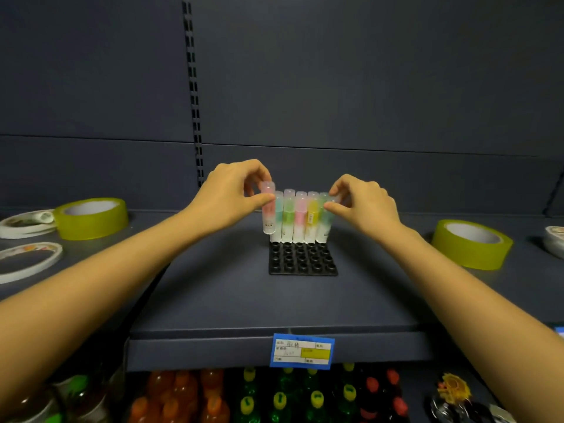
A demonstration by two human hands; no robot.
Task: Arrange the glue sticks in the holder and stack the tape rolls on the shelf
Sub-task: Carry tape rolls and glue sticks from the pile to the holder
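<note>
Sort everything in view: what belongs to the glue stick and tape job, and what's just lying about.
Job:
pink glue stick, pinched by left hand
rightmost glue stick, pinched by right hand
other glue sticks
black holder
left yellow-green tape roll
right yellow-green tape roll
white tape rolls
shelf

Lying about:
bottles below
price label

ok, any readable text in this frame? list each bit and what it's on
Nothing reads cleanly.
shelf-edge price tag: printed fields and handwriting, too blurred to read.
yellow glue stick: small dark label, too small.
pink glue stick, pinched by the left hand: dark mark near base, unreadable.
green glue stick, pinched by the right hand: same.
flat tape rolls: coloured print, blurred.
</note>
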